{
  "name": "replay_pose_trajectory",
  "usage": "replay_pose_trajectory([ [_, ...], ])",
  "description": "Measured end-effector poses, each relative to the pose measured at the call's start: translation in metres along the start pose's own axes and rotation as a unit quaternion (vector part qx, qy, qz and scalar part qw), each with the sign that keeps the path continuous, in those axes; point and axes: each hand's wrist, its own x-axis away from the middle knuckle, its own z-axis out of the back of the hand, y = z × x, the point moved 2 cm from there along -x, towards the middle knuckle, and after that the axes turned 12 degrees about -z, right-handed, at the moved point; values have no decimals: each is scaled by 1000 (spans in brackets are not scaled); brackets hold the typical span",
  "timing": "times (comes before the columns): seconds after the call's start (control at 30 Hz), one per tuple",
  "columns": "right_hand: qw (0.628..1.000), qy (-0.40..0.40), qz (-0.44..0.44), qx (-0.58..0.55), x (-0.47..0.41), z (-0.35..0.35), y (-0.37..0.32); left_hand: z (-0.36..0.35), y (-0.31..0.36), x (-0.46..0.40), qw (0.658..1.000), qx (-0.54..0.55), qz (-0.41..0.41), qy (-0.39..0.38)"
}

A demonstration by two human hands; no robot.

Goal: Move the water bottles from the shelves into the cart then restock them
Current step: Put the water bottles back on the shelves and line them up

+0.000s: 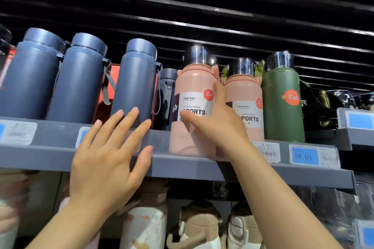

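Observation:
A pink sports bottle (193, 89) with a chrome cap stands at the front edge of a grey upper shelf (50, 153). My right hand (216, 123) grips it, thumb across the label and fingers between it and a second pink bottle (248, 107) on its right. My left hand (113, 153) is raised with fingers spread in front of the shelf edge, holding nothing, its fingertips below a dark blue bottle (135, 85). Two more dark blue bottles (30, 79) (80, 83) stand to the left. A green bottle (283, 103) stands at the right.
A small black bottle (167, 95) and a red box (108, 95) sit behind the front row. Price tags (304, 155) line the shelf lip. Several pale bottles (198, 226) fill the shelf below. Dark slatted panels rise behind the shelf.

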Motion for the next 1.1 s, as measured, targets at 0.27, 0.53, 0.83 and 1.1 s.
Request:
replay_pose_trajectory([
  [0.27, 999, 36, 1, 26, 0, -6, 3, 1, 2, 0, 1000, 3, 9, -7],
  [0.53, 997, 75, 7, 35, 5, -7, 4, 6, 1, 10, 999, 15, -6, -49],
  [0.83, 978, 170, 121, -28, 80, -16, -11, 31, -14, 46, 993, 80, -16, -85],
  [1.1, 973, 197, 118, -9, 185, -65, -76, 91, -97, 119, 978, 188, 6, -91],
])
